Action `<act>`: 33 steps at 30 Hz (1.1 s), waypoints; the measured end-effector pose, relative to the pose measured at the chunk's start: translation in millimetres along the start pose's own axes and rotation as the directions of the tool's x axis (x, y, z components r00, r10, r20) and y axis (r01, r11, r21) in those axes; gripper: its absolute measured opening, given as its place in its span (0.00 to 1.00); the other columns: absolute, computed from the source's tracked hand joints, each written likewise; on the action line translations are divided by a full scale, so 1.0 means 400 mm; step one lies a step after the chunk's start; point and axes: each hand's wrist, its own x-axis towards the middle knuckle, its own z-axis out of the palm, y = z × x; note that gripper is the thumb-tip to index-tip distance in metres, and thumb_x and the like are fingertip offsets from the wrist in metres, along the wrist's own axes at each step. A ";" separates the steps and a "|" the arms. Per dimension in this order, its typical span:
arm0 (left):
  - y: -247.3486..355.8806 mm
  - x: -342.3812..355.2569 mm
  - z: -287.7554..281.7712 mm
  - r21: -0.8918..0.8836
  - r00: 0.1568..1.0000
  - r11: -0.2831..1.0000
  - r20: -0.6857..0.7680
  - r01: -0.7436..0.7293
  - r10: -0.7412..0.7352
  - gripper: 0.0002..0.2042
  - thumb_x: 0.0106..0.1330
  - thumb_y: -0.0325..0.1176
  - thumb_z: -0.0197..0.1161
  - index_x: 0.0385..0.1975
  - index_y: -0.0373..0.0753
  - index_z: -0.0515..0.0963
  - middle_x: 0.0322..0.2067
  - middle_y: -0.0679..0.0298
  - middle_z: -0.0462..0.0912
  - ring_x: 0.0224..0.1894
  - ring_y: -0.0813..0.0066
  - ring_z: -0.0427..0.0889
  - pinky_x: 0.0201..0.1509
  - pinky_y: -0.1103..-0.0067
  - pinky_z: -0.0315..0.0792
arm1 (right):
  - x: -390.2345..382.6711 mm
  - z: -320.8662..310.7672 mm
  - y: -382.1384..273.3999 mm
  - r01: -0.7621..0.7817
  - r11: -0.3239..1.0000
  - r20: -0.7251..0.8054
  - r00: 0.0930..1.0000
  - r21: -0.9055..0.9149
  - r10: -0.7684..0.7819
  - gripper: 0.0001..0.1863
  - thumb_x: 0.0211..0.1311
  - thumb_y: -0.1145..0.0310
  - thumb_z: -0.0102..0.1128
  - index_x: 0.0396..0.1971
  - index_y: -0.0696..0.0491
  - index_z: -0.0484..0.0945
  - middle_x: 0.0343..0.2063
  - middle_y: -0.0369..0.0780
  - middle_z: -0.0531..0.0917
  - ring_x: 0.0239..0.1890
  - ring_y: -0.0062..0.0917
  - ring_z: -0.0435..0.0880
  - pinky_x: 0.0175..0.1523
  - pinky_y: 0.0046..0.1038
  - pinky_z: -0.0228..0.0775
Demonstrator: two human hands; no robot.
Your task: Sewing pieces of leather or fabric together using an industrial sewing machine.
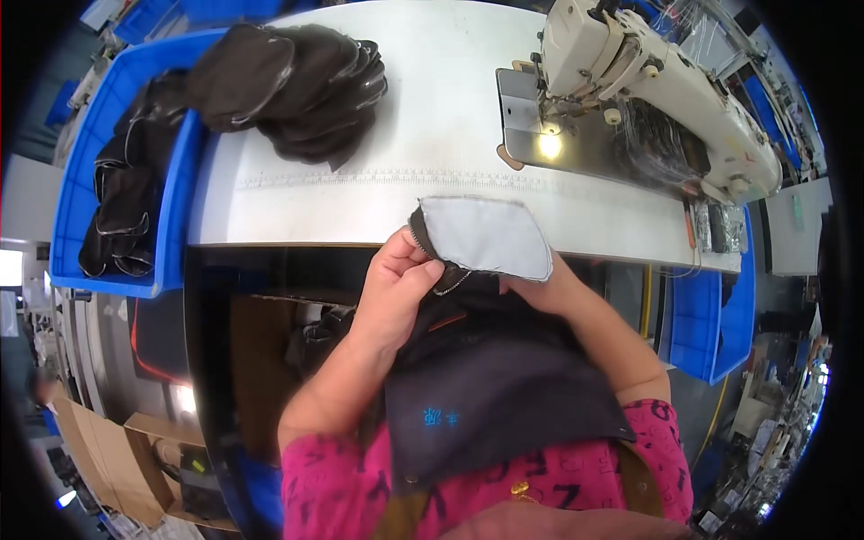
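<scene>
In front of the table's near edge I hold a small sewn fabric piece (488, 232) with a pale grey face and dark fabric behind it. A zipper's teeth (422, 238) run along its left and lower-left edge. My left hand (403, 277) pinches that lower-left edge between thumb and fingers. At the lower right corner, my right hand (543, 290) grips the piece from behind; most of its fingers are hidden by the fabric.
A white sewing machine (648, 76) with a lit needle area stands at the right. Dark fabric pieces (292, 85) are heaped on the white table (441, 90) at the left. A blue bin (171, 202) with more dark pieces adjoins it. Another blue bin (691, 328) hangs low right.
</scene>
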 end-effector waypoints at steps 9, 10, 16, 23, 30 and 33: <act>-0.025 -0.014 -0.027 0.064 0.991 0.989 -0.018 -0.133 0.135 0.21 0.63 0.14 0.57 0.57 0.35 0.77 0.52 0.64 0.85 0.55 0.76 0.82 0.63 0.74 0.73 | -0.030 -0.016 -0.059 0.003 0.960 -0.238 0.969 0.281 0.067 0.13 0.77 0.71 0.51 0.53 0.60 0.80 0.33 0.38 0.86 0.31 0.21 0.85 0.40 0.26 0.77; -0.027 -0.014 -0.030 0.143 0.987 0.977 -0.020 -0.156 0.160 0.21 0.63 0.14 0.56 0.55 0.34 0.79 0.51 0.65 0.85 0.55 0.77 0.82 0.63 0.75 0.73 | -0.031 -0.018 -0.065 0.028 0.946 -0.344 0.935 0.323 0.090 0.14 0.78 0.71 0.50 0.55 0.60 0.79 0.36 0.38 0.86 0.33 0.20 0.85 0.42 0.25 0.77; -0.032 -0.015 -0.040 0.179 0.978 0.964 -0.032 -0.199 0.208 0.19 0.62 0.13 0.54 0.52 0.32 0.79 0.49 0.64 0.86 0.52 0.78 0.83 0.60 0.77 0.74 | -0.048 -0.030 -0.102 0.509 0.718 -0.411 0.593 -0.474 -0.692 0.19 0.73 0.62 0.60 0.58 0.56 0.78 0.53 0.43 0.81 0.49 0.28 0.81 0.56 0.33 0.73; -0.033 -0.023 -0.007 0.062 0.996 0.995 -0.051 -0.075 0.078 0.16 0.65 0.18 0.59 0.54 0.33 0.77 0.51 0.61 0.85 0.53 0.77 0.82 0.60 0.76 0.74 | -0.026 0.031 -0.142 0.537 0.298 -0.012 0.471 -0.789 -0.882 0.18 0.52 0.66 0.75 0.44 0.52 0.84 0.43 0.37 0.84 0.41 0.33 0.84 0.48 0.36 0.75; -0.017 -0.034 0.020 0.273 0.984 0.959 -0.136 -0.077 0.117 0.03 0.71 0.25 0.66 0.41 0.36 0.80 0.31 0.69 0.85 0.33 0.87 0.79 0.40 0.87 0.72 | -0.060 0.053 -0.108 0.421 0.905 -0.159 0.891 -0.061 -0.426 0.07 0.66 0.72 0.66 0.41 0.57 0.82 0.28 0.34 0.80 0.29 0.22 0.78 0.35 0.24 0.71; -0.013 -0.036 0.033 0.533 0.968 0.833 -0.091 -0.149 0.232 0.02 0.71 0.24 0.67 0.38 0.35 0.81 0.29 0.72 0.82 0.30 0.88 0.75 0.38 0.88 0.68 | -0.081 0.061 -0.085 0.166 0.948 -0.052 0.986 0.273 -0.157 0.06 0.72 0.70 0.61 0.42 0.58 0.81 0.28 0.30 0.79 0.30 0.09 0.72 0.36 0.18 0.67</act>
